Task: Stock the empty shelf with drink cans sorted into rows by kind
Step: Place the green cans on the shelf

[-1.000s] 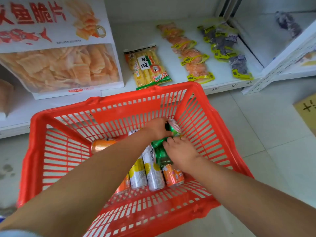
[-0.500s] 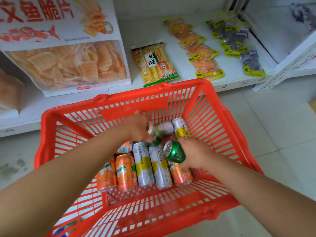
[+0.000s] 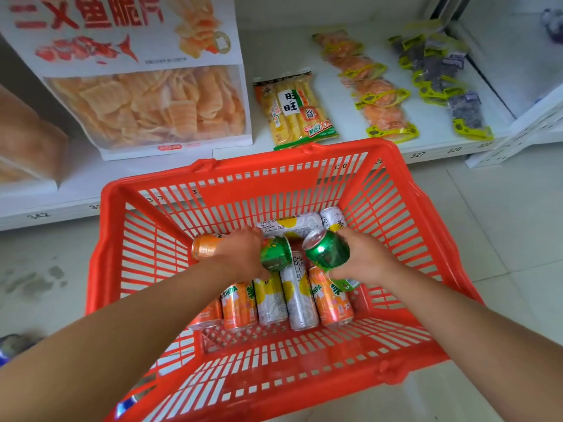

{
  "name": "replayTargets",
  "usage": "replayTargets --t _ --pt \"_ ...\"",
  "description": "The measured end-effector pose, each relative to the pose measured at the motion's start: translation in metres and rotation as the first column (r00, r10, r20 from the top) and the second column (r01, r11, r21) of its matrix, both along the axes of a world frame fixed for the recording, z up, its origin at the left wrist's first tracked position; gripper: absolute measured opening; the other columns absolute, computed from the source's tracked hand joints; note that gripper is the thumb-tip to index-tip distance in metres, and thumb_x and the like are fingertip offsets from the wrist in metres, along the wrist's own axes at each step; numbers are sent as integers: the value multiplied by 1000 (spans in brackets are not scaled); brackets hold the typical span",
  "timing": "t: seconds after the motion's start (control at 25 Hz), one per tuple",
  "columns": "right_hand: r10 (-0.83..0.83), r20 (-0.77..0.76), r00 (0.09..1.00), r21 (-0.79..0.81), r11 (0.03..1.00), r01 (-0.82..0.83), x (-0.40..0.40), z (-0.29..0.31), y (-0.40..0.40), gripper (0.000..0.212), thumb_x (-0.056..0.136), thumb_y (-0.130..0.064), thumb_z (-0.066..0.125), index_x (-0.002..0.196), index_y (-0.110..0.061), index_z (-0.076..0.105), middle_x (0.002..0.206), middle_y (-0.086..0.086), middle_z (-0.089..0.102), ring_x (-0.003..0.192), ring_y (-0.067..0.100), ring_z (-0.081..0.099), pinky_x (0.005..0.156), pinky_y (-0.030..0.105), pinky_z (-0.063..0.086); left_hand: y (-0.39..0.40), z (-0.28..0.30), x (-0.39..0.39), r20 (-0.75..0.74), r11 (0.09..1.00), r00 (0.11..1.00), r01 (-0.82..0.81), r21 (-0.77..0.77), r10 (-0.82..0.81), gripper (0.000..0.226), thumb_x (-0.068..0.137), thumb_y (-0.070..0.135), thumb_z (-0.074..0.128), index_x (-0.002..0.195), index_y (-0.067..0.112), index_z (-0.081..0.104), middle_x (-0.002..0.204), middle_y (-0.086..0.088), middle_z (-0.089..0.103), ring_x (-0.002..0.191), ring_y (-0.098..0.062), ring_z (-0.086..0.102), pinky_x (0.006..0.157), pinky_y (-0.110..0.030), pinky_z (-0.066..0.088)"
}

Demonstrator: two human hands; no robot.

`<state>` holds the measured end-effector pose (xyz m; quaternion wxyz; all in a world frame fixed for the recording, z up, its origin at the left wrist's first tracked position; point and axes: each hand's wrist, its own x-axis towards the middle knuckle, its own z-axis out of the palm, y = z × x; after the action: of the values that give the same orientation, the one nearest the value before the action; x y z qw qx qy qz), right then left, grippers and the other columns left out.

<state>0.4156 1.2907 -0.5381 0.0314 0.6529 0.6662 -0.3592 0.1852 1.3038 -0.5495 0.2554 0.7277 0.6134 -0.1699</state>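
I'm gathering one kind: my left hand (image 3: 243,254) grips a green can (image 3: 275,254) and my right hand (image 3: 364,258) another green can (image 3: 327,249), both above the red basket (image 3: 213,190). Next, I think, lift both out together and carry them to the empty shelf, which I can't see.

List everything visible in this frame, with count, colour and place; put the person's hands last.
basket: one, red, on the floor before the shelf
green cans: two, one in each hand, above the basket
orange cans: at least four, lying in the basket
silver-yellow cans: about four, lying in the basket
crisp bag: one large, white with orange crisps, shelf left
rice cracker pack: one, yellow-green, shelf centre
orange snack packets: a row, shelf right
purple snack packets: a row, far right
left hand: holding a green can
right hand: holding a green can
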Motion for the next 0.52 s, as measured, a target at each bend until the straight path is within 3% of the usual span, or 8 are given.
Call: replayTargets --t 0.12,0.2,0.28,0.36,0.52 --pt "-114 -172 978 43 991 123 -3 18 -3 66 59 -27 85 116 -19 54 104 1 66 95 20 63 81 34 52 -10 17 -14 264 966 930 -257 -27 255 66 59 35 82 110 12 47 102 -4 57 85 -19 55 68 -31 47" --pt "-180 -266 947 65 977 204 -8 44 -10 67 59 -26 85 118 -22 54 103 -2 67 96 17 64 79 31 50 -25 44 -26 459 920 812 -392 -30 361 65 56 30 85 108 15 47 101 -3 60 87 -19 59 69 -29 48" --pt "-240 -360 902 64 958 280 -14 85 -23 70 59 -24 85 121 -25 54 105 -6 66 98 13 63 79 26 47 -50 93 -35 631 868 649 -490 -81 425 64 55 24 87 106 23 48 99 2 61 85 -9 62 68 -19 50" --pt "-272 -436 858 61 942 329 -19 143 -41 67 57 -24 86 116 -32 56 104 -10 67 97 9 64 85 28 50 -78 160 -40 722 816 501 -558 -151 477 65 52 24 88 103 33 48 97 8 62 82 3 62 70 -12 51" --pt "-261 -575 776 41 937 346 -31 295 -68 63 45 -40 82 103 -45 57 104 -10 70 98 7 67 93 41 53 -118 312 -56 775 726 357 -662 -184 521 71 40 45 81 104 42 51 102 7 67 92 -10 65 82 -25 53"
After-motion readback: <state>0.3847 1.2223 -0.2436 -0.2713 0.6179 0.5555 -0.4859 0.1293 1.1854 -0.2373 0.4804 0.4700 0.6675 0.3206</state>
